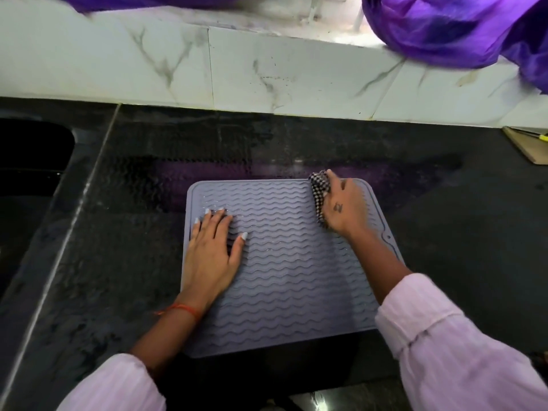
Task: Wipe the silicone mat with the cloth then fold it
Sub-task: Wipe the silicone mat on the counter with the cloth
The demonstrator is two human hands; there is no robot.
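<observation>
A grey silicone mat (290, 268) with wavy ridges lies flat on the black counter (444, 218). My left hand (212, 253) rests palm down on the mat's left part, fingers spread. My right hand (342, 207) is at the mat's far right corner, closed around a bunched black-and-white checked cloth (319, 188) that presses on the mat near its far edge. Pale pink sleeves cover both forearms.
A dark sink (29, 155) is set into the counter at the left. A white marble-tiled ledge (267, 78) runs along the back, with purple fabric (450, 28) draped over it at right. A brown board (530, 145) lies at the far right.
</observation>
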